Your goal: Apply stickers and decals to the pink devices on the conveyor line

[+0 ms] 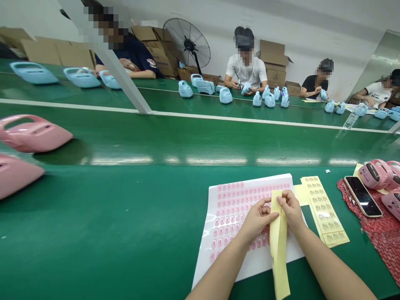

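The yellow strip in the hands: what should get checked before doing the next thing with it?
1. Left hand pinches the yellow strip near its top: ok.
2. Right hand grips the same top end: ok.
3. Strip lies flat: not ok, it bends and hangs over the table's near edge.
4. White sheet of pink stickers lies flat under the hands: ok.
5. Second yellow sticker sheet lies close, right of the hands: ok.
6. Whether anything is peeled off the strip: cannot tell.

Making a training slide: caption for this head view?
Both hands, left hand and right hand, pinch a yellow strip above a sheet of pink stickers.
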### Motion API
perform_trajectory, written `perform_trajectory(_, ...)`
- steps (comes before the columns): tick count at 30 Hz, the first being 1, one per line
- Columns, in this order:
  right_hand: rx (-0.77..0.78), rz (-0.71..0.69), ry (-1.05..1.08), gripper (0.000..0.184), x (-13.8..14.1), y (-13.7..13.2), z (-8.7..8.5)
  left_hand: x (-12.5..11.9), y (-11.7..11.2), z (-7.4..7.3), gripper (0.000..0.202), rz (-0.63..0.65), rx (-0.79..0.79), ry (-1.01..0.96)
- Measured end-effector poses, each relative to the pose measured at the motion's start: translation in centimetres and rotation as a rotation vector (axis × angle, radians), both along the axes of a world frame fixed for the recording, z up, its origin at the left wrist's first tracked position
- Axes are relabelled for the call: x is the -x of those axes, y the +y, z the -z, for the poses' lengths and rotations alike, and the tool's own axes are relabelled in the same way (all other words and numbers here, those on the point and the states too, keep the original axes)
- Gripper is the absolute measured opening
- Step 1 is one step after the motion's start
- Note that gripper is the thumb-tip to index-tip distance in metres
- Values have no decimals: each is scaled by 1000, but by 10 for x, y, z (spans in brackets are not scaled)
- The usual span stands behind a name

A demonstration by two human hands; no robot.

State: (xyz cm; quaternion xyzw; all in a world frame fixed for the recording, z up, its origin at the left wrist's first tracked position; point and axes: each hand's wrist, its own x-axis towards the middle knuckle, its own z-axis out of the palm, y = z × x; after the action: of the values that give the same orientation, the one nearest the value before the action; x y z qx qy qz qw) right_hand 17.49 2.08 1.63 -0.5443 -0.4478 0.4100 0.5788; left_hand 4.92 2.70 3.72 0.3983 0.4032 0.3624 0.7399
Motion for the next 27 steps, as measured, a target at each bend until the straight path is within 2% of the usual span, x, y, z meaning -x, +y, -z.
perform_trajectory(2, 24, -23, -11, 25, -1, 1, 0, 0, 1, 0, 37, -32, -35, 18)
perform_trajectory(7, 61, -73, -47, 29, -1, 2, 1, 1, 6, -2, 35, -232, -38, -37)
perform_trajectory(14, 128, -95, -36, 32, -1, 2, 2, 0, 4, -1, 39, -247, 39, -86)
perform_trajectory(27, 107, -63, -139, 30, -1, 2, 4, -4, 3, 6, 35, -248, 26, -86)
